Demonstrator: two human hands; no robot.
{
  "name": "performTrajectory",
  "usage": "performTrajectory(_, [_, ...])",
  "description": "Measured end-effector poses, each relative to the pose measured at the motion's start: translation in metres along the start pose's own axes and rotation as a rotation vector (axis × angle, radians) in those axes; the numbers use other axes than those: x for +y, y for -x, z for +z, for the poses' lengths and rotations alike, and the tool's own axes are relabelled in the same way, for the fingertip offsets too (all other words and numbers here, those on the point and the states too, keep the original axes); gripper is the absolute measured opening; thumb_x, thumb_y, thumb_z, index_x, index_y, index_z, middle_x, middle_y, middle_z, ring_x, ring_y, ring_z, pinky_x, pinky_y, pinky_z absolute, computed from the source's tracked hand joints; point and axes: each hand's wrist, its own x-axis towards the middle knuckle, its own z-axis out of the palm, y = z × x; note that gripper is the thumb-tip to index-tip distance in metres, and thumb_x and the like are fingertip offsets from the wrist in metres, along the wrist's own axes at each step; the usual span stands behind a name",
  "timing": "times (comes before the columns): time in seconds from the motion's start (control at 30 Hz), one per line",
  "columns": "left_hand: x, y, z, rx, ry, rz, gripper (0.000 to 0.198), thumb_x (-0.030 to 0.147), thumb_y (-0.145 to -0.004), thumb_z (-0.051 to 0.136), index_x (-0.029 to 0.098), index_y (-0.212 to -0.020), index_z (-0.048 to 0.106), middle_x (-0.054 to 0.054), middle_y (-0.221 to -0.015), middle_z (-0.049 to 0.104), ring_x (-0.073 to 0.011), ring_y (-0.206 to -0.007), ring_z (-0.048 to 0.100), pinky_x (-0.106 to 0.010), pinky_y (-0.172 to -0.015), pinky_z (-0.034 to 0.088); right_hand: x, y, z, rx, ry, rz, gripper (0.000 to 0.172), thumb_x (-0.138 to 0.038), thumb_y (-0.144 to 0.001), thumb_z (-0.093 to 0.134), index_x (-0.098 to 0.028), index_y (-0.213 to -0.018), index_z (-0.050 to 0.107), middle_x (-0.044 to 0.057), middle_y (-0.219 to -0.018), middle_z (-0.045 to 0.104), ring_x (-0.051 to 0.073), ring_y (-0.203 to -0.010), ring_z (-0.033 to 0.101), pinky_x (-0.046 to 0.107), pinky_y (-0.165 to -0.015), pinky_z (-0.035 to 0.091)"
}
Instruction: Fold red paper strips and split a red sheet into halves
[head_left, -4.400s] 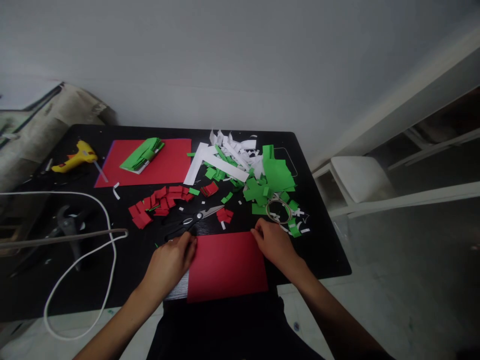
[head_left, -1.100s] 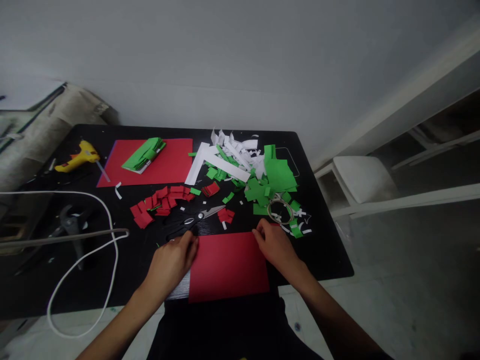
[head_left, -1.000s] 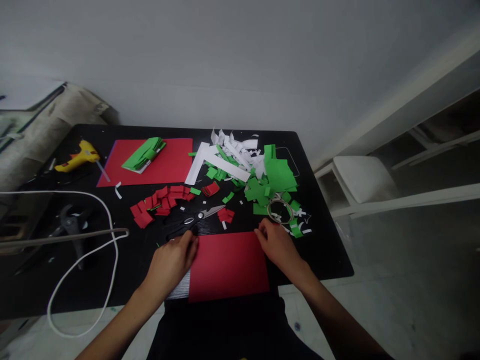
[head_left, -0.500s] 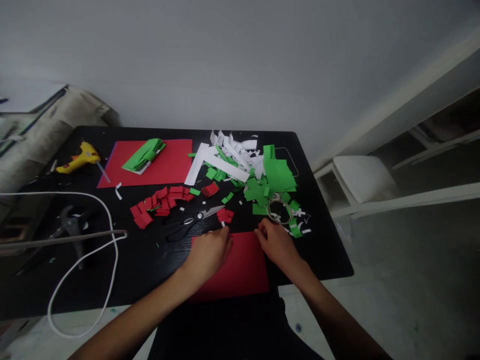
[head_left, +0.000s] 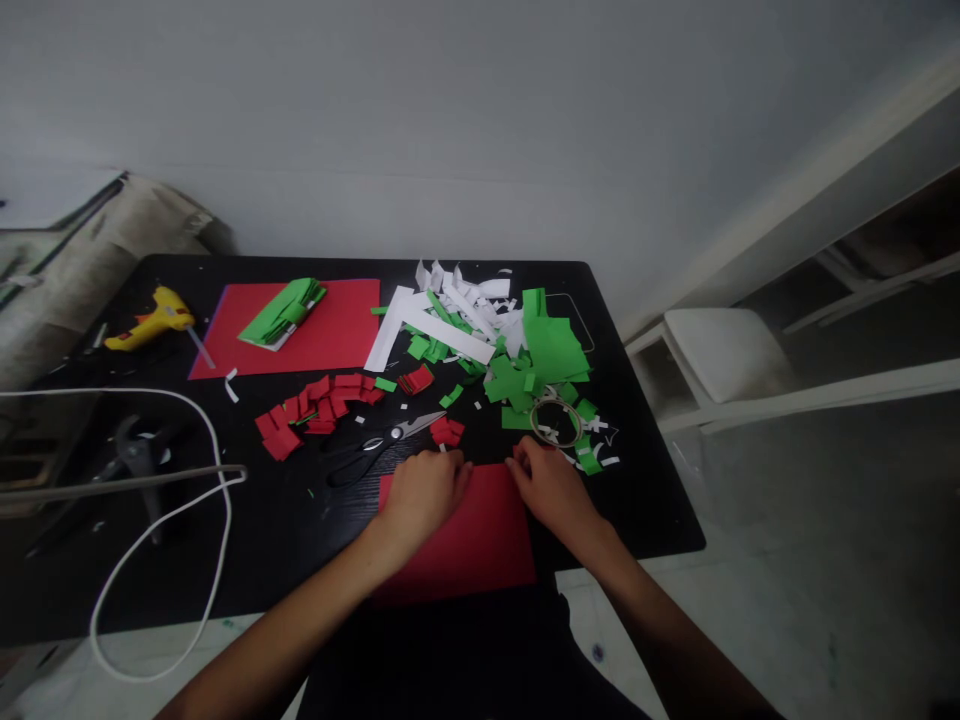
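A red paper sheet [head_left: 484, 535] lies at the table's front edge, close to my body. My left hand [head_left: 426, 492] rests over its upper left part, fingers curled at the far edge. At the upper right corner, my right hand [head_left: 546, 482] has its fingers pinched together on the sheet; the exact contact is partly hidden. Just beyond my left hand are black-handled scissors [head_left: 386, 440], blades partly open, and a few small red paper pieces [head_left: 448, 432]. A round ring [head_left: 556, 395] sits among green scraps beyond my right hand.
Folded red pieces [head_left: 319, 405] lie left of centre. White strips [head_left: 442, 330] and green paper [head_left: 559, 345] heap at the back. A folded green bundle [head_left: 285, 312] rests on another red sheet [head_left: 341, 335]. A yellow glue gun [head_left: 154, 320] and white cable [head_left: 217, 430] are at left.
The view has shifted slightly. My left hand has edged a little right along the sheet's far edge, towards my right hand, which stays at the corner.
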Motion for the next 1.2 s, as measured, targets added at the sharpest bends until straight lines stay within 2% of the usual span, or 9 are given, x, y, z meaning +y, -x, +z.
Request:
performTrajectory(0.23, [-0.016,0.005,-0.006,-0.018,0.042,-0.036,0.038,0.041,-0.104,0.042,0.022,-0.101,0.074,-0.012,-0.094,0.079,-0.0278,-0.092,0.076,-0.033,-0.075,0.051,0.001,-0.001,0.001,0.002,0.015,-0.006,0.009,-0.023,-0.102,0.058,-0.018,-0.099,0.065,0.006,-0.091,0.076,0.021,-0.084,0.071,0.029,-0.069,0.038])
performTrajectory(0.5, [-0.036,0.011,-0.006,-0.017,0.053,-0.096,0.037,0.043,-0.103,0.044,0.022,-0.097,0.074,-0.012,-0.093,0.078,-0.0308,-0.090,0.076,-0.035,-0.071,0.049,0.001,-0.001,0.001,-0.012,-0.003,0.004,0.010,-0.023,-0.102,0.058,-0.018,-0.098,0.065,0.006,-0.090,0.076,0.022,-0.085,0.071,0.029,-0.068,0.038])
performTrajectory(0.93, [-0.055,0.021,-0.012,-0.045,0.046,-0.156,0.039,0.044,-0.104,0.041,0.022,-0.094,0.071,-0.013,-0.095,0.078,-0.0331,-0.094,0.075,-0.036,-0.073,0.049,0.000,0.000,-0.001,-0.009,0.005,0.003,0.009,-0.022,-0.102,0.058,-0.018,-0.098,0.065,0.006,-0.090,0.075,0.021,-0.083,0.070,0.029,-0.067,0.037])
performTrajectory(1.2, [-0.072,0.031,-0.014,-0.064,0.022,-0.223,0.042,0.046,-0.104,0.037,0.023,-0.100,0.072,-0.014,-0.102,0.079,-0.0350,-0.099,0.075,-0.039,-0.076,0.052,0.000,-0.001,-0.001,-0.009,0.001,0.003,0.009,-0.022,-0.102,0.058,-0.018,-0.097,0.065,0.005,-0.087,0.074,0.020,-0.082,0.069,0.028,-0.068,0.038])
